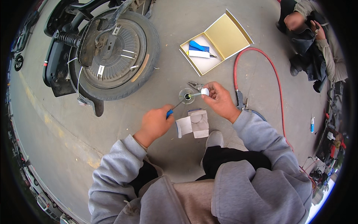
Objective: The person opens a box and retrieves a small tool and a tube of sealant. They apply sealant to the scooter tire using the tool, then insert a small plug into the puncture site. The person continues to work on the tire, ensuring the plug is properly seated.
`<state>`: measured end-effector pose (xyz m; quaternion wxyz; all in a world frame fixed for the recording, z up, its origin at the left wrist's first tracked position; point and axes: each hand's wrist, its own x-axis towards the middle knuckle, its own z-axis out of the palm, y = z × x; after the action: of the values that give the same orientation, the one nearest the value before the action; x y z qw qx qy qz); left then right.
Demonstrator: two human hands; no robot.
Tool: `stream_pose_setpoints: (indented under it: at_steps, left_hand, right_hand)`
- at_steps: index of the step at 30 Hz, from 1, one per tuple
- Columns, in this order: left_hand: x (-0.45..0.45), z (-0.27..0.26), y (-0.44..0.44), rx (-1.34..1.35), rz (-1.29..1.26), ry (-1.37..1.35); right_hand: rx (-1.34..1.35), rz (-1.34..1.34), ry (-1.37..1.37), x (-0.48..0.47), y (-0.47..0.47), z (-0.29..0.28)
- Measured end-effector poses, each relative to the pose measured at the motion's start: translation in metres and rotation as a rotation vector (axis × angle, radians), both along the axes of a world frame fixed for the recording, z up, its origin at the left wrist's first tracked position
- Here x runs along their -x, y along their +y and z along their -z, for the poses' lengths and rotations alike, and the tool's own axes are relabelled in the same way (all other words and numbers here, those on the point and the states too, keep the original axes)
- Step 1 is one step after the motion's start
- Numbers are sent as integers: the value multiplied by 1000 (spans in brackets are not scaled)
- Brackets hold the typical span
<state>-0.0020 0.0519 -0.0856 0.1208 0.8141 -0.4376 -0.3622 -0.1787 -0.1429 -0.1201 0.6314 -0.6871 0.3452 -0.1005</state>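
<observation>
My left hand [155,121] grips a thin metal tool by its blue handle [169,113]. The tool's shaft [179,104] slants to the mouth of a clear glass jar [183,100] on the floor. Between the fingers of my right hand [219,99] is a white round cap [205,91]. A thin stem runs from this cap to a yellow-green tip [190,95] over the jar's dark mouth, close to the tool's end. Whether the two tips touch, I cannot tell. Partly behind my right hand lies a pair of pliers [195,85]. An opened cardboard carton [200,124] lies nearer my feet.
An electric scooter lies on its side, its wheel [120,60] at upper left. An open gold-lined box [229,35] holds a blue-handled tool [197,45]. A red air hose [275,72] with an air gun [240,99] curves at right. Another person [316,42] sits beyond; a small tube [312,125] lies farther right.
</observation>
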Motion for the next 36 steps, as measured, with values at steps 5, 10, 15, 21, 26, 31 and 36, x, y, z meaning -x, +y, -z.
stream_pose_setpoints:
  at_steps: [5,10,15,21,26,31,36]
  left_hand:
    - [6,2,-4,-28,-13,-27]
    - [12,5,-10,35,-24,-28]
    - [17,6,-19,-2,-41,-49]
    - [23,9,-21,11,-33,-45]
    - [22,9,-19,-11,-26,-68]
    - [17,9,-12,-4,-50,-46]
    - [17,11,-7,121,-107,26]
  right_hand:
    - [63,-34,35,0,2,-7]
    - [242,-88,26,2,2,-10]
    - [331,-188,34,3,2,-12]
    - [324,-227,7,5,5,-14]
    - [340,-187,-4,2,6,-19]
    - [338,-169,61,0,4,-23]
    - [345,-195,53,1,4,-22]
